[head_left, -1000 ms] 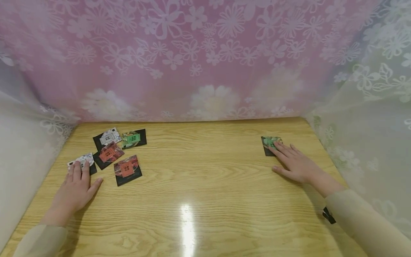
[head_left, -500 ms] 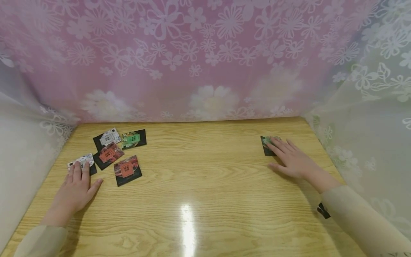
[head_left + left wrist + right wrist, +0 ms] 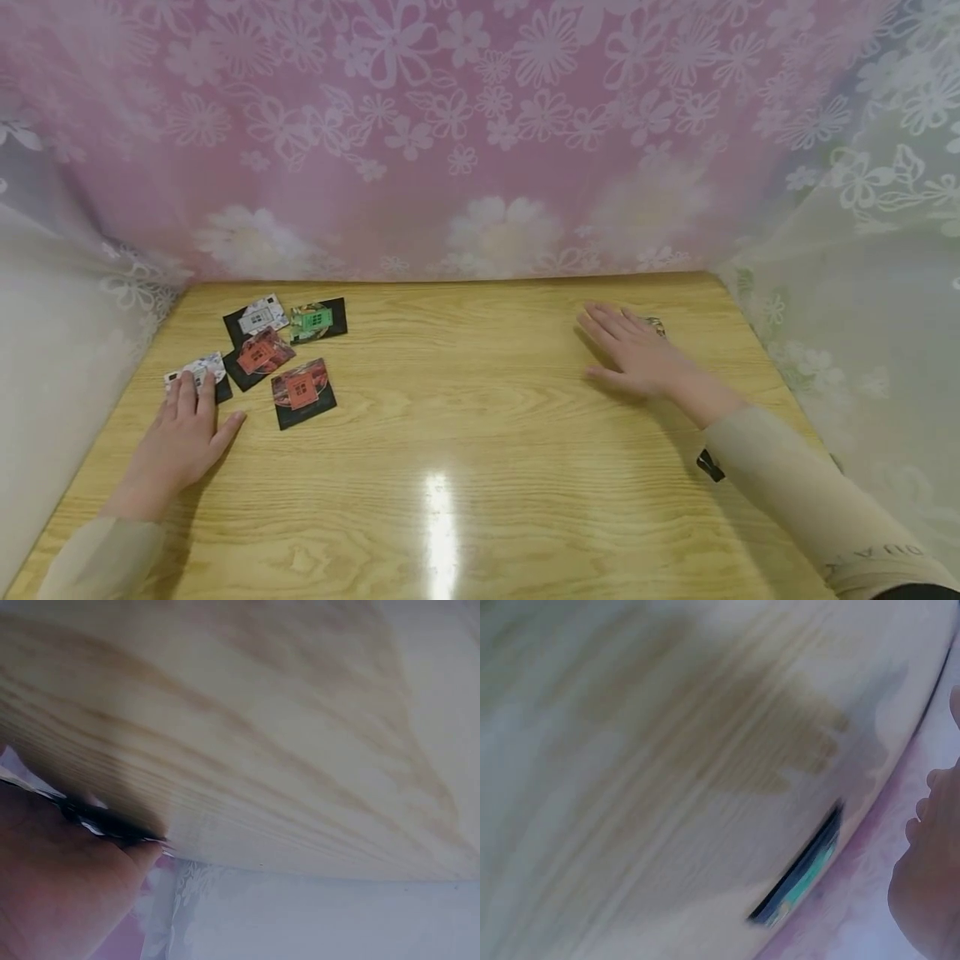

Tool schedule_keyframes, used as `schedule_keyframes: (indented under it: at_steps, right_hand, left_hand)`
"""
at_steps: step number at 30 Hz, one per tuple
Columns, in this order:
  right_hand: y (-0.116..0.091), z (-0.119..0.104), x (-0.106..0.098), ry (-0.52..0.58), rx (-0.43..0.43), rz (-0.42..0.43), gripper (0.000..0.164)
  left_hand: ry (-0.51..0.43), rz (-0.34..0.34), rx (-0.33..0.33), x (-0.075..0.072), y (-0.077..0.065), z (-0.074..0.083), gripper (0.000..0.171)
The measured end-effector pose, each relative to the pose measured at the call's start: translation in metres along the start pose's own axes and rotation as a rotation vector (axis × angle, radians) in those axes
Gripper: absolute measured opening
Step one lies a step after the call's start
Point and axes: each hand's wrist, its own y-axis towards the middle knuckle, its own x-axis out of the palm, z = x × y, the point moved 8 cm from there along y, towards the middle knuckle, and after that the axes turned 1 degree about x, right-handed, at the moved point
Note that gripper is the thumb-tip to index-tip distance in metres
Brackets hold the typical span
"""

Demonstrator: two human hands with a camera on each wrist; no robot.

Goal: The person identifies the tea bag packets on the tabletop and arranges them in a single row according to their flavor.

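My left hand lies with straight fingers on a flat white-and-black packet at the table's left. In the left wrist view a dark, shiny packet edge shows beside that hand. My right hand is spread, palm down, over the far right of the table and holds nothing. Behind it a green-and-black packet is mostly hidden in the head view. The right wrist view shows this packet lying on the wood, with the hand raised apart from it and a finger-shaped shadow nearby.
Beside the left hand lie two red-and-black packets, a nearer one and a farther one. Another white packet and a green packet are behind them. Floral curtains enclose the wooden table at the back and sides.
My right hand has come off the green packet at right and shifted left, now covering most of it from the head view. My left hand stays on its white packet.
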Motion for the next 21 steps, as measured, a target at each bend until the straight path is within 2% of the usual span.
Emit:
schedule_keyframes:
  at_steps: [11, 21]
  right_hand:
    - [0.058, -0.051, -0.001, 0.067, -0.072, 0.006, 0.088]
    - [0.118, -0.099, 0.001, 0.051, -0.172, 0.010, 0.088]
  left_hand:
    - [0.008, 0.006, -0.002, 0.000, 0.002, -0.001, 0.091]
    - [0.019, 0.009, 0.002, 0.001, 0.003, -0.002, 0.092]
